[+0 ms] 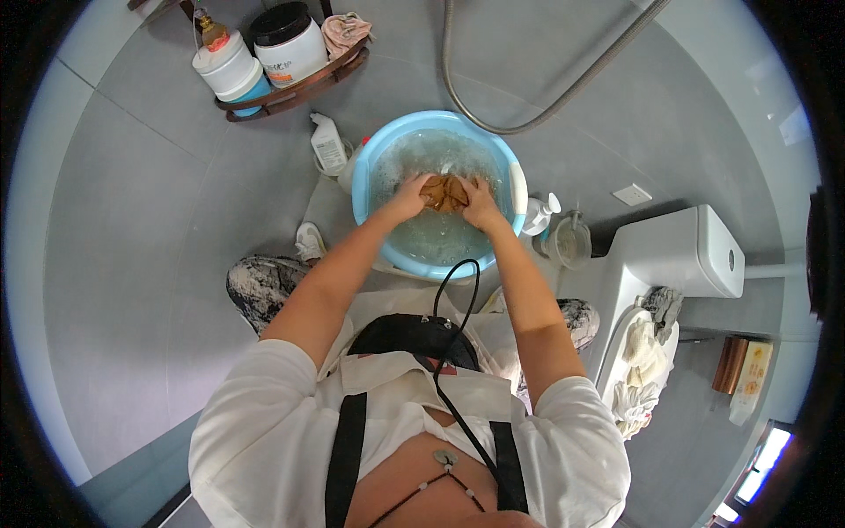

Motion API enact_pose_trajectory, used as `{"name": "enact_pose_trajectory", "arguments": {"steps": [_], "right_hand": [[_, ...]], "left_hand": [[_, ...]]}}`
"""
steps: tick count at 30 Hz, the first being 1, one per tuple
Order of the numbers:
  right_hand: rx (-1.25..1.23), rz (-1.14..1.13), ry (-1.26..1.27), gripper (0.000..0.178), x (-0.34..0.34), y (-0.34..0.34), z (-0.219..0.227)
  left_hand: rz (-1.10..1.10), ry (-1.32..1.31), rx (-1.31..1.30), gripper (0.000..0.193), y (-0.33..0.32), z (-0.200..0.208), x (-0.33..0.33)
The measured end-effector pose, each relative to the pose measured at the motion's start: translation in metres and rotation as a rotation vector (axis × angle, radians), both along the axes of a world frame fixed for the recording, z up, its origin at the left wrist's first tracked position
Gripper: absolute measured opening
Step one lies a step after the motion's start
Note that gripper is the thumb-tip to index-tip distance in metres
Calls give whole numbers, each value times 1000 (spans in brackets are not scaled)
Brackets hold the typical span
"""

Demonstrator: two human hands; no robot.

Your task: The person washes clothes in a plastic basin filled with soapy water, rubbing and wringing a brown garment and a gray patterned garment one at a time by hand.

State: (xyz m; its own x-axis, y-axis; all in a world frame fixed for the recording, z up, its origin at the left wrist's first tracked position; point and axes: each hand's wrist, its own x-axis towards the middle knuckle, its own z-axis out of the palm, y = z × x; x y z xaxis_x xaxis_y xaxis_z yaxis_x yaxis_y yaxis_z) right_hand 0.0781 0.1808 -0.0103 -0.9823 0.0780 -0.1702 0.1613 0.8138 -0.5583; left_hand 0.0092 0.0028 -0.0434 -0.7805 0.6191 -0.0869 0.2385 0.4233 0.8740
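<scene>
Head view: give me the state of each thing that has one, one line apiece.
Brown cloth, bunched up
Left hand, gripping its left side
Right hand, gripping its right side
Blue basin, holding sudsy water
White jar, closed with its black lid
Toilet lid, apparently down, bearing piled fabrics
Shower hose, bent in a curve

White toilet (664, 251), metal hose (446, 48), perhaps wooden shelf (308, 91)
</scene>
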Motion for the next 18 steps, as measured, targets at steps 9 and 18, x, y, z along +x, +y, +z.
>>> {"name": "enact_pose_trajectory", "arguments": {"steps": [9, 18], "right_hand": [[59, 78, -107, 54, 2, -3, -20], [-190, 38, 12, 46, 10, -5, 30]], "left_hand": [[16, 304, -308, 44, -1, 3, 9], [164, -298, 13, 43, -9, 63, 16]]}}
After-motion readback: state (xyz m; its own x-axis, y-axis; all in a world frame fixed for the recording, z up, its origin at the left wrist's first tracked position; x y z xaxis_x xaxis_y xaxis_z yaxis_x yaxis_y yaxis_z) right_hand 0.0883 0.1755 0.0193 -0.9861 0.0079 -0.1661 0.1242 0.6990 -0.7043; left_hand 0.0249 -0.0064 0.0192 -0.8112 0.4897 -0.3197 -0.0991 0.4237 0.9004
